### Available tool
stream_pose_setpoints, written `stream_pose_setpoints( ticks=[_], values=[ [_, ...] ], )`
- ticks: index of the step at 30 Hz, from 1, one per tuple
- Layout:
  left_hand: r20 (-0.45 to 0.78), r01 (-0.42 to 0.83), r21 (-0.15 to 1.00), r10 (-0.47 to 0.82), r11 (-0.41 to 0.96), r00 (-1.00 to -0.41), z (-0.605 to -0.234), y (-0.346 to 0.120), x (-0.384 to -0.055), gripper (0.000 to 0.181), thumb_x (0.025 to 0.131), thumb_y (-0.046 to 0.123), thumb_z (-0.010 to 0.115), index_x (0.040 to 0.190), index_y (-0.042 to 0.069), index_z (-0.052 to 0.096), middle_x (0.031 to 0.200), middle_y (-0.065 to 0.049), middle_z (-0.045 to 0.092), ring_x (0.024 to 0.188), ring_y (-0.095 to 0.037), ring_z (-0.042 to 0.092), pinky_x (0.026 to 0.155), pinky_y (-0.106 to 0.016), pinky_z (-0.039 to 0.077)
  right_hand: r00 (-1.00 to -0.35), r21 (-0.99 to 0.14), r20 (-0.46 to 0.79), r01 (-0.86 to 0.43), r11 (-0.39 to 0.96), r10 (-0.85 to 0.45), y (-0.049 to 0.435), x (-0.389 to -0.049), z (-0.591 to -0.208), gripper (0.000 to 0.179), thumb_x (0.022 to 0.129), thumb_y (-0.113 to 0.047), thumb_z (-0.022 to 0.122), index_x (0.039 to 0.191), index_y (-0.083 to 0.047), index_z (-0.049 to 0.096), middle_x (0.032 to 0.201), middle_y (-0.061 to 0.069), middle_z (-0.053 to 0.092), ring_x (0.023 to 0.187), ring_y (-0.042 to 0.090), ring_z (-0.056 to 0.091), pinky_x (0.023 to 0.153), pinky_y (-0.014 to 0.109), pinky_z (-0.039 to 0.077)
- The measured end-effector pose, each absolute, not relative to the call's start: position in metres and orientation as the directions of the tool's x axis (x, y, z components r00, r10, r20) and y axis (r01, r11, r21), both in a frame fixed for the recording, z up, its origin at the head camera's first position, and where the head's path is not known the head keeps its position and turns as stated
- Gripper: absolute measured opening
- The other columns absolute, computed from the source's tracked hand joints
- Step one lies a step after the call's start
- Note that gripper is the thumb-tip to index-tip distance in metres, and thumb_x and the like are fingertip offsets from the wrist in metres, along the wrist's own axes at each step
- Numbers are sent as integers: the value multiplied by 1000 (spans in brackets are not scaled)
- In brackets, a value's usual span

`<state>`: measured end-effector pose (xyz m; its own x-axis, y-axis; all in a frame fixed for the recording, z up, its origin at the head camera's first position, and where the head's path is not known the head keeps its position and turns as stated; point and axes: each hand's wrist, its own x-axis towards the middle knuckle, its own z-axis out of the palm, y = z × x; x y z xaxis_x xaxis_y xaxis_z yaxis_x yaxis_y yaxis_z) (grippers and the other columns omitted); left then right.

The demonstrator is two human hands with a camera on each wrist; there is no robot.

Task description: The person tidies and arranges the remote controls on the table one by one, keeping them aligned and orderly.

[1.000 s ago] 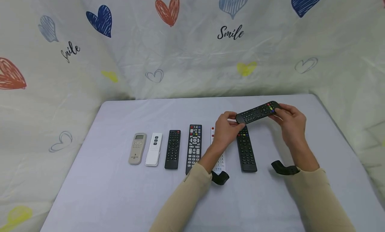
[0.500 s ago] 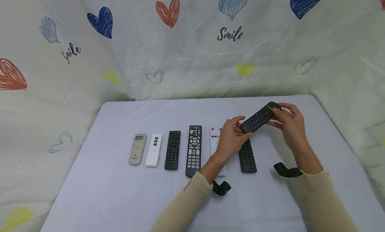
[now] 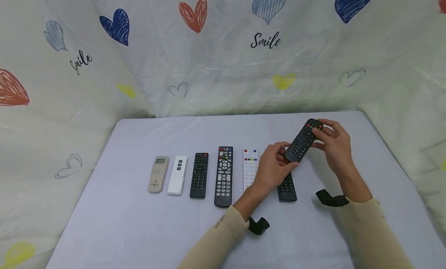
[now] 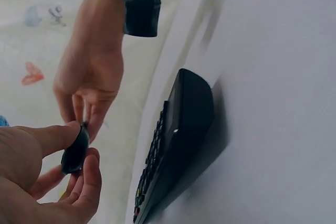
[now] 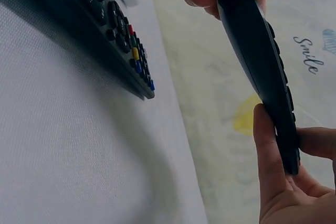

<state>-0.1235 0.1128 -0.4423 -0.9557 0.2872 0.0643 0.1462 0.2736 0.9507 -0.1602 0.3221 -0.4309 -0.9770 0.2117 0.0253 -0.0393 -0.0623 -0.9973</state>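
Observation:
Between both hands a black remote control (image 3: 301,142) is held up off the table, tilted, its buttons facing the head camera. My left hand (image 3: 273,166) pinches its lower end between thumb and fingers. At the upper end, near the coloured buttons, my right hand (image 3: 336,147) grips it with thumb on the face and fingers behind. The right wrist view shows the held remote (image 5: 260,61) edge-on, fingers at both ends. Under the left hand lies another black remote (image 3: 287,189), its upper part hidden. A white remote (image 3: 249,168) is partly covered by the left hand and wrist.
Further left in the row lie a large black remote (image 3: 223,176) with grey buttons, a slim black remote (image 3: 199,175), a white remote (image 3: 177,175) and a beige remote (image 3: 158,174) with a small screen. They rest on a white-covered table (image 3: 139,230). A heart-printed curtain (image 3: 223,60) hangs behind.
The held remote has turned from nearly level to a steep slant. Its left end came down and right with the left hand, while the right hand stayed nearly in place.

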Motion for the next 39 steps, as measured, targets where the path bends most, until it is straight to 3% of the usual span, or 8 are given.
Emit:
stream_pose_setpoints(
  ticks=[8,12,23,39],
  values=[
    [91,197,939,348,283,-933,-445,115,-116,64,90,8,81,148,12,53,122,-8,61,87,3,62,78,-9,53,-973,-1000,7,-5,8,231,322,-160,-429,38,100,-18,71,136,-17,58,99,-21,75,82,-2,72,64,18,59],
    [89,214,930,383,298,-920,-444,116,-115,68,91,8,81,152,14,51,123,-8,59,87,4,59,78,-8,53,-976,-1000,-1,-3,-16,218,324,-160,-428,39,100,-15,71,137,-15,58,99,-20,76,81,-3,72,63,17,59],
    [91,239,912,404,334,-910,-447,123,-108,71,90,11,82,153,16,50,123,-5,60,88,5,59,80,-9,54,-988,-997,-21,33,73,156,328,-158,-425,47,99,-20,72,142,-9,57,98,-22,75,81,-2,69,63,18,58],
    [34,167,929,374,329,-927,-453,137,-99,74,87,12,85,152,18,50,122,-1,60,89,5,60,79,-8,52,-993,-994,-56,65,90,103,338,-155,-432,41,99,-22,72,138,-13,61,97,-20,76,81,-1,69,65,18,57]
  ],
)
